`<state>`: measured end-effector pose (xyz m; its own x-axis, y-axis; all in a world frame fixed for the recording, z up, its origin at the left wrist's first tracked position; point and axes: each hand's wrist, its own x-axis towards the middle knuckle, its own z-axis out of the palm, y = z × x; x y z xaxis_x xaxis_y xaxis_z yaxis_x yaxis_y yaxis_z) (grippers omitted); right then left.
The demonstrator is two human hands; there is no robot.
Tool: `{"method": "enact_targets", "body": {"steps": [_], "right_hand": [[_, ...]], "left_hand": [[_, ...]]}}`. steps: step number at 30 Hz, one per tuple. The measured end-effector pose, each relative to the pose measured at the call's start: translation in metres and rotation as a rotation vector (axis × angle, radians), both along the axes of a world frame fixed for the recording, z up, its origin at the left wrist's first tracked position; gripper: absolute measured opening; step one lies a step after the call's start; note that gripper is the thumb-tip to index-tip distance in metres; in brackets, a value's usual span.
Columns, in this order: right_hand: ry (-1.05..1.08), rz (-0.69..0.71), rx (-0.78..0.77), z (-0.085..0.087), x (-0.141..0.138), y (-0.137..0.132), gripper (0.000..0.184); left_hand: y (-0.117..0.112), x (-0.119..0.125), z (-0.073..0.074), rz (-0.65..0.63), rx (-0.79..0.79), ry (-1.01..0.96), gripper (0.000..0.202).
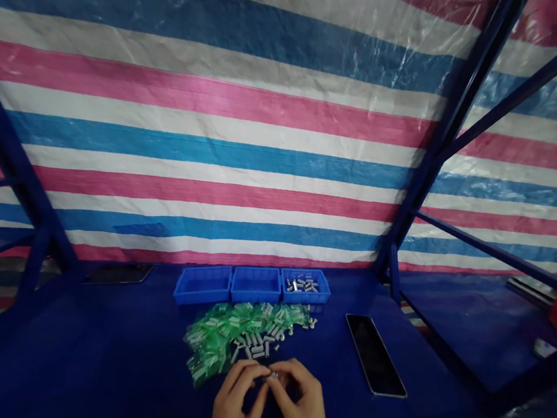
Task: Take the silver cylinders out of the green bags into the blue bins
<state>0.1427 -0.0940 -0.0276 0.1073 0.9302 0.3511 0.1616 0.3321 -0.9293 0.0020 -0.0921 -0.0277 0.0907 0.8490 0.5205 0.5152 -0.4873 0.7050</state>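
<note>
My left hand (238, 399) and my right hand (304, 403) meet at the fingertips near the front of the blue table. Between them, both pinch a small silvery metal part (274, 374); its exact shape is mostly covered by my fingers. Just beyond my hands lie loose metal cylinders (257, 349) with some smaller metal pieces. Left of and behind these spreads a heap of small clear-green plastic bags (216, 336), several with metal cylinders inside.
Behind the heap stand three blue bins in a row: the left bin (203, 284) and middle bin (256, 284) are bare, while the right bin (304, 298) contains metal pieces. A tablet-like device (376, 356) lies to the right, a dark phone (119, 273) at back left. Blue frame posts (427, 165) flank the table.
</note>
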Motion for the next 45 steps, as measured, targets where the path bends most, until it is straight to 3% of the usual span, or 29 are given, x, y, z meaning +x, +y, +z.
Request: {"method": "enact_targets", "body": {"steps": [5, 8, 10, 14, 20, 23, 28, 30, 32, 34, 37, 39, 41, 45], "right_hand": [[-0.139, -0.015, 0.111, 0.017, 0.003, -0.005, 0.009], [-0.175, -0.006, 0.129, 0.021, 0.005, -0.005, 0.008], [-0.148, -0.022, 0.103, 0.021, 0.008, -0.003, 0.008], [0.013, 0.008, -0.011, 0.014, 0.012, 0.004, 0.012], [0.237, 0.148, -0.085, -0.005, 0.007, 0.008, 0.014], [0.117, 0.073, -0.015, -0.001, 0.021, 0.029, 0.012], [-0.23, -0.123, 0.23, 0.033, 0.063, 0.106, 0.018], [-0.359, -0.213, 0.249, 0.041, 0.071, 0.131, 0.026], [-0.443, -0.346, 0.239, 0.039, 0.069, 0.14, 0.034], [-0.477, -0.364, 0.23, 0.028, 0.056, 0.131, 0.031], [-0.536, -0.136, 0.208, 0.007, 0.025, 0.094, 0.017], [-0.605, -0.006, 0.178, -0.003, 0.006, 0.067, 0.018], [-0.702, -0.009, 0.152, -0.01, -0.009, 0.047, 0.023], [-0.853, -0.147, 0.13, -0.017, -0.02, 0.029, 0.027]], "left_hand": [[-0.006, 0.011, 0.001, -0.207, -0.446, -0.381, 0.023], [-0.009, 0.013, 0.006, -0.219, -0.572, -0.514, 0.034], [-0.011, 0.013, 0.008, -0.151, -0.559, -0.542, 0.038], [-0.014, 0.011, 0.009, -0.027, -0.375, -0.514, 0.031], [-0.011, 0.009, 0.005, -0.143, -0.291, -0.424, 0.021], [-0.004, 0.004, -0.002, -0.076, -0.249, -0.373, 0.017], [0.005, -0.005, -0.011, -0.009, -0.167, -0.285, 0.016], [0.006, -0.007, -0.013, 0.0, -0.158, -0.287, 0.015], [0.006, -0.008, -0.015, 0.016, -0.154, -0.315, 0.014], [0.005, -0.01, -0.019, 0.045, -0.152, -0.365, 0.014], [0.004, -0.013, -0.024, 0.112, -0.136, -0.437, 0.013], [0.003, -0.014, -0.027, 0.153, -0.118, -0.458, 0.013], [0.003, -0.015, -0.027, 0.179, -0.104, -0.466, 0.012], [0.002, -0.016, -0.026, 0.196, -0.1, -0.455, 0.012]]}}
